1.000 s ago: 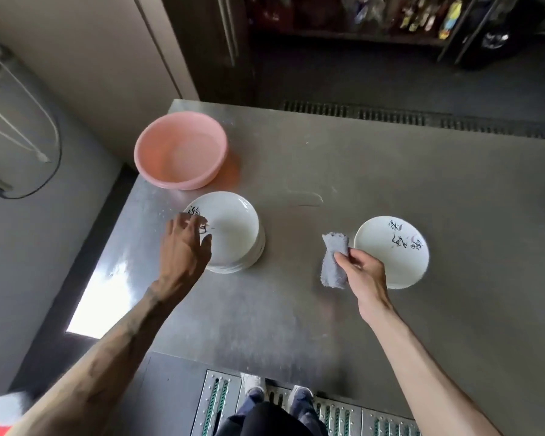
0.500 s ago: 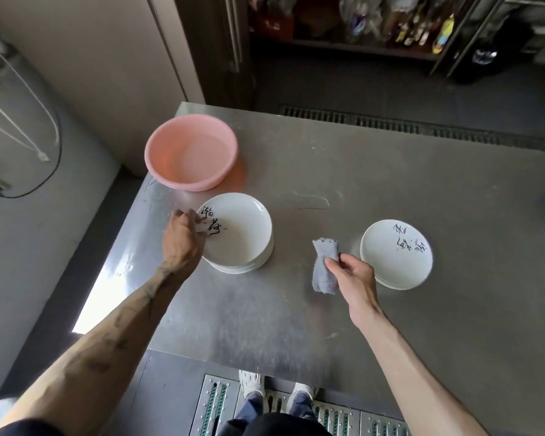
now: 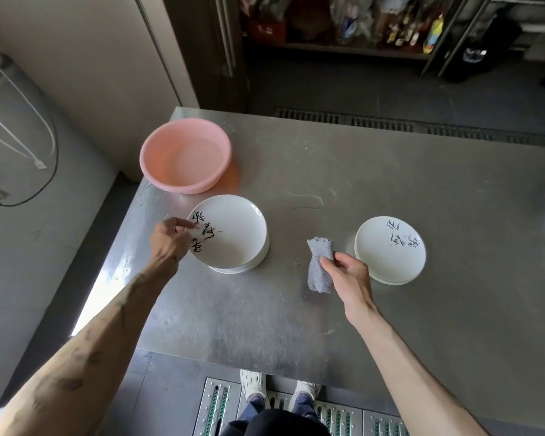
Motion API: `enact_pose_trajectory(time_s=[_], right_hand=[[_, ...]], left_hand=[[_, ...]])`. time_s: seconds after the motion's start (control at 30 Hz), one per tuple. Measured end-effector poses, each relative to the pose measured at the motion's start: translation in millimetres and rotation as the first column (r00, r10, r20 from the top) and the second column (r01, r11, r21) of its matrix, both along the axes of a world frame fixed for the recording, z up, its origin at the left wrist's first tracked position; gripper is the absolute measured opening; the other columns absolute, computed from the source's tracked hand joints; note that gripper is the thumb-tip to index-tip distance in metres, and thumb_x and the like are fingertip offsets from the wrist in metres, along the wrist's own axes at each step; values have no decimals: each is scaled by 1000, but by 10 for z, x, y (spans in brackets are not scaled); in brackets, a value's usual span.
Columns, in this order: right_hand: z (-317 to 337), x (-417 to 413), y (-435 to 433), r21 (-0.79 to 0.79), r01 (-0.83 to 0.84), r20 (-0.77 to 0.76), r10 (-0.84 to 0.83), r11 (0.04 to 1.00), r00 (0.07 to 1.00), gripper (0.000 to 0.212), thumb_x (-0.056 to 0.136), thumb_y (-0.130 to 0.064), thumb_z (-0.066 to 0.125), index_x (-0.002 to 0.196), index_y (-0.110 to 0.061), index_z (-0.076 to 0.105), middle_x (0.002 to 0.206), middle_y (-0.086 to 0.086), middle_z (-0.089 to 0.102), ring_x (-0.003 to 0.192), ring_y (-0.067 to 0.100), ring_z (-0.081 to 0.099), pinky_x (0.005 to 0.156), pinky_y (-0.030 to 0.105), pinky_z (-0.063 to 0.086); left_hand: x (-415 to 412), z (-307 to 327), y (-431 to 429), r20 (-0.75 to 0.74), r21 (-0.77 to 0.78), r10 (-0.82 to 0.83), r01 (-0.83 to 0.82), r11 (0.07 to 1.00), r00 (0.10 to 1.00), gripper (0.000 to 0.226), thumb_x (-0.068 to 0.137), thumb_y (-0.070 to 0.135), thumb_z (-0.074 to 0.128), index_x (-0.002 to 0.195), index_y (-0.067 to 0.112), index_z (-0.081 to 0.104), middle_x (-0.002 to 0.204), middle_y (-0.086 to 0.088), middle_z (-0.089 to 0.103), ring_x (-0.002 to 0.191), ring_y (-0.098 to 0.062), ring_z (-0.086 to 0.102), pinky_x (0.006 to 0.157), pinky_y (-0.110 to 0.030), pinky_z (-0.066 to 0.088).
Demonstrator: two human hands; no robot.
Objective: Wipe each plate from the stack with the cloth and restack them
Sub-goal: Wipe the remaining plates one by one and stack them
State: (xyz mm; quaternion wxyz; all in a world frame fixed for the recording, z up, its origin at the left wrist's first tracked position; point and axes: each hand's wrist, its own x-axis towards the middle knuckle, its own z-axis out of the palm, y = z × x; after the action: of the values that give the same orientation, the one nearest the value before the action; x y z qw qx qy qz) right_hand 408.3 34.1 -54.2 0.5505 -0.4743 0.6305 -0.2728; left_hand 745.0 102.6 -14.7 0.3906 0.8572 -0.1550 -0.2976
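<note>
A stack of white plates (image 3: 233, 240) with black brush writing sits left of centre on the steel table (image 3: 343, 184). My left hand (image 3: 169, 242) pinches the left rim of the top plate, which tilts up on that side. A grey cloth (image 3: 318, 265) hangs bunched in my right hand (image 3: 348, 275), just above the table between the two stacks. To the right lies a lower stack of white plates (image 3: 390, 250), close to my right hand but apart from it.
A pink plastic basin (image 3: 186, 155) stands at the table's back left corner, just behind the left stack. The table's left edge drops to a grey floor. My feet stand on a metal grate (image 3: 224, 401) under the near edge. Shelves with bottles (image 3: 400, 29) lie beyond.
My left hand has shifted from resting over the top plate to pinching its left rim and tilting it up. My right hand with the cloth has moved left, away from the right stack.
</note>
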Motion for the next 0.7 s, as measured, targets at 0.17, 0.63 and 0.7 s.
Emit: enact_pose_trajectory(time_s=[0.17, 0.63, 0.7], right_hand=[[74, -68, -21, -9, -1, 32, 1, 1000, 999, 23, 89, -22, 72, 72, -10, 61, 61, -8, 47, 63, 15, 35, 56, 27, 27], [-29, -459, 52, -228, -62, -250, 3, 972, 968, 30, 87, -14, 66, 65, -12, 46, 56, -6, 36, 59, 14, 30, 52, 27, 28], [-230, -465, 105, -161, -81, -296, 30, 984, 955, 29, 89, -15, 67, 65, -16, 49, 53, -7, 41, 56, 14, 35, 53, 27, 32]], left_hand=[[-172, 127, -8, -66, -91, -73, 67, 994, 995, 48, 75, -23, 53, 103, 9, 76, 98, -12, 67, 89, -29, 61, 83, -41, 55], [-1742, -713, 19, -5, -35, -501, 500, 865, 866, 53, 74, -15, 50, 101, 20, 79, 101, -4, 75, 80, -12, 69, 64, -20, 55], [-1838, -906, 58, -57, -2, -511, 511, 859, 858, 54, 70, -14, 50, 99, 22, 78, 106, -4, 75, 92, -27, 72, 77, -37, 62]])
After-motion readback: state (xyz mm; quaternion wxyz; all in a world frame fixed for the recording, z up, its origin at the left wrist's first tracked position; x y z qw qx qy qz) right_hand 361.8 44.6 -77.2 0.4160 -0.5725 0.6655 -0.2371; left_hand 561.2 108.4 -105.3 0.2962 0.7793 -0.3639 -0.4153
